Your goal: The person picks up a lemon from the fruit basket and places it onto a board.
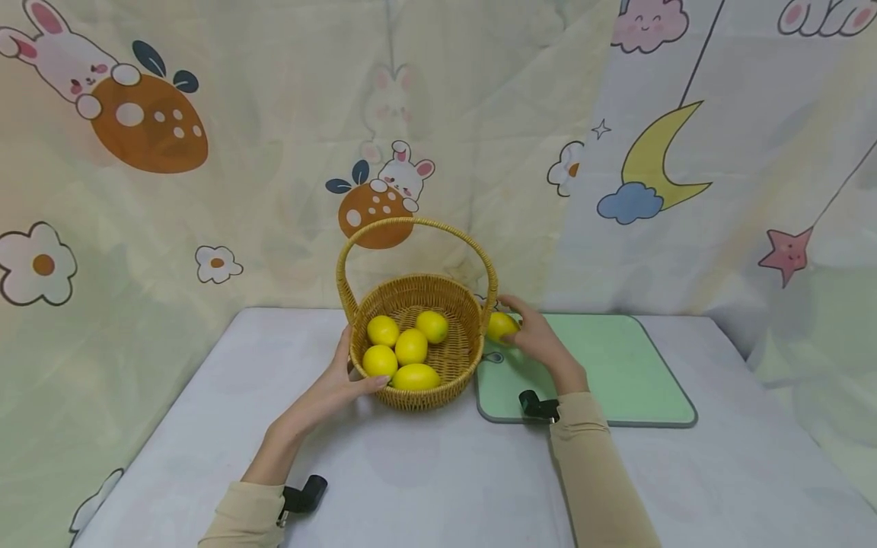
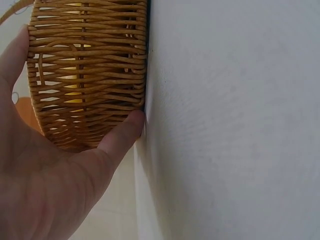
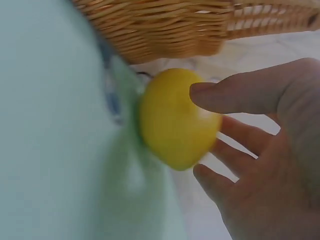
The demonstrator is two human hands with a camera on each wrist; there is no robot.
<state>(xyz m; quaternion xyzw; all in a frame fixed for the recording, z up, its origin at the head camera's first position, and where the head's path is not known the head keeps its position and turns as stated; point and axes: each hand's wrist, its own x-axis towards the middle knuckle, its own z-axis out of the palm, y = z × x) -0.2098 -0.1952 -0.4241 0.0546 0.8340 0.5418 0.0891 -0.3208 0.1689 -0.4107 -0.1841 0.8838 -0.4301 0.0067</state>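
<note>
Basket (image 1: 438, 399) of woven, straw-coloured strands stands at the centre of the frame in the head view, its tall looped handle (image 1: 419, 222) arching over it. Five yellow lemons (image 1: 411, 347) lie inside, gathered toward the left and front, with bare weave showing at the right. A green board (image 1: 617, 373) with a grey edge lies right of centre; the small dark print (image 1: 493, 357) near its left end is too small and blurred to read. The left hand (image 1: 341, 384) grips the basket at its left side, spread wide round the wall, with the thumb on the front rim; in the left wrist view another fingertip presses low, near the base. The right hand (image 1: 541, 339), just right of the basket, is partly closed round a sixth lemon (image 1: 500, 327), with the thumb on one side and the fingers on the other. That lemon is over the upper left corner of the board; whether it touches the board I cannot tell. Pale cloth (image 1: 288, 152) fills the upper frame, printed with a rabbit at the upper left and a yellow moon at the upper right. A white table (image 1: 411, 479) spans the lower frame
</note>
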